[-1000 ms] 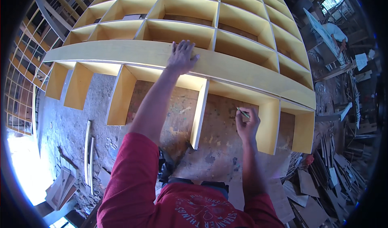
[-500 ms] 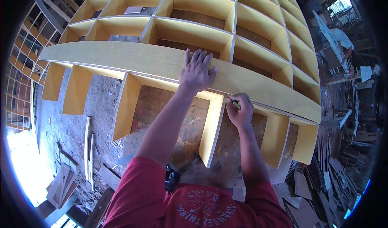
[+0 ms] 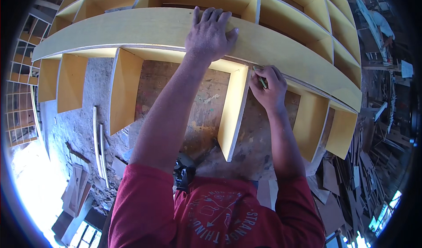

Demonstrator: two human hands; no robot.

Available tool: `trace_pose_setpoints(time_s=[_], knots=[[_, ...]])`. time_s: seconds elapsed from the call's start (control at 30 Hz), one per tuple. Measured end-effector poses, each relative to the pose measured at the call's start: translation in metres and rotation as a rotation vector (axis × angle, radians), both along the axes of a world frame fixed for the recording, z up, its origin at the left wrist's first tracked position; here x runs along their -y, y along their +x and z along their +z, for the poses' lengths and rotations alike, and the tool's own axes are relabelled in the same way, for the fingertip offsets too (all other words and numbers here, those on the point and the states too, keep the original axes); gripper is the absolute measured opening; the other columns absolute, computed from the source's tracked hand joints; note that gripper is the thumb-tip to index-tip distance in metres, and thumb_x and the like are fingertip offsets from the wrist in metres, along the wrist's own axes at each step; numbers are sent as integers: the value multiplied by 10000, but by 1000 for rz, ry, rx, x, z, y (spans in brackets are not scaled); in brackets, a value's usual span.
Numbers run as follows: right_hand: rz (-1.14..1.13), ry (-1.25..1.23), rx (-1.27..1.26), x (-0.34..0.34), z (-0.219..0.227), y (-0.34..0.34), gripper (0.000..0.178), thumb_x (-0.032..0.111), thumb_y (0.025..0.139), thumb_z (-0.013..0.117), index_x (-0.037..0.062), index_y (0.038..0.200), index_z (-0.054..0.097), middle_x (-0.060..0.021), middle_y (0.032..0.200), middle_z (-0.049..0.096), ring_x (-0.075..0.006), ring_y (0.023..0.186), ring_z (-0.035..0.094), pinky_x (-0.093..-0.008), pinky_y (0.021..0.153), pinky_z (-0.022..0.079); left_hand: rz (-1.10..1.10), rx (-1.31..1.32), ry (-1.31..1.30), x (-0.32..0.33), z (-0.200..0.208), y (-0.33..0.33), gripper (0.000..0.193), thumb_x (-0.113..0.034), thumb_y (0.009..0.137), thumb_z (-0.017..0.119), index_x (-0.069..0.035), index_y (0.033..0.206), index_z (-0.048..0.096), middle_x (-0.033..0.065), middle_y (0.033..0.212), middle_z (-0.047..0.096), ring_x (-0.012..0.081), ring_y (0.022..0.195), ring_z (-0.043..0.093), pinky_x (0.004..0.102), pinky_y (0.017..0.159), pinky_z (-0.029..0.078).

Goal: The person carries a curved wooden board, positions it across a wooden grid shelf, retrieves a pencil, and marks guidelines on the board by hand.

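A cluttered workshop floor lay under a big yellow shelf unit [image 3: 281, 41]. The left hand [image 3: 211, 34] pressed flat, fingers spread, on its front board [image 3: 132, 30]. The right hand [image 3: 269, 87] pinched a pencil [image 3: 260, 79] against the board's lower edge, beside a divider [image 3: 235, 111].

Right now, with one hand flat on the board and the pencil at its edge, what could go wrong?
The left hand alone seems to steady the long board; if it slips, the mark could wander. The right hand holds the pencil tight against the divider, so the tip might snap. Scraps litter the floor: a tripping risk.
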State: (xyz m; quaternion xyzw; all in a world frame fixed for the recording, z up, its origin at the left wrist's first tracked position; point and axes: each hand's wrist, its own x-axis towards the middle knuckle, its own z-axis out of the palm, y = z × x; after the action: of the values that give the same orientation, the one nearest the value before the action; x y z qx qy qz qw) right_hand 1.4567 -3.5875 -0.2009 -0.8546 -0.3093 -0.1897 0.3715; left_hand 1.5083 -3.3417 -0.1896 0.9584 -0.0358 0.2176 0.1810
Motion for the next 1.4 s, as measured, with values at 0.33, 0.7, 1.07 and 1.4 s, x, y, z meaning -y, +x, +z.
trace_pose_setpoints(time_s=[0.33,0.7,1.07,1.4], knots=[[-31,62,-18,2,8,-1,259,-30,779,792,59,947,616,-114,827,664,-318,744,686,-429,667,562,-16,-54,32,1,5,-2,554,-437,1023,643,-99,1461,595,139,1483,628,339,1457,509,621,1298,246],[-60,110,-80,12,17,4,264,-62,912,703,50,1150,704,-119,880,699,-267,769,688,-373,709,551,-4,-73,36,2,5,0,568,-452,1028,633,-97,1470,591,147,1489,623,336,1474,495,601,1315,219],[82,112,-127,12,12,0,226,-41,787,763,67,959,664,-73,804,711,-255,709,718,-365,674,577,-9,-95,23,2,9,-1,586,-452,1026,639,-91,1483,577,149,1502,611,342,1485,483,604,1320,219],[84,48,36,7,-8,10,264,-6,772,799,76,917,594,-72,758,649,-280,685,698,-396,607,562,-20,-66,43,1,7,-2,565,-432,1015,653,-92,1462,595,143,1471,637,341,1450,519,624,1290,255]])
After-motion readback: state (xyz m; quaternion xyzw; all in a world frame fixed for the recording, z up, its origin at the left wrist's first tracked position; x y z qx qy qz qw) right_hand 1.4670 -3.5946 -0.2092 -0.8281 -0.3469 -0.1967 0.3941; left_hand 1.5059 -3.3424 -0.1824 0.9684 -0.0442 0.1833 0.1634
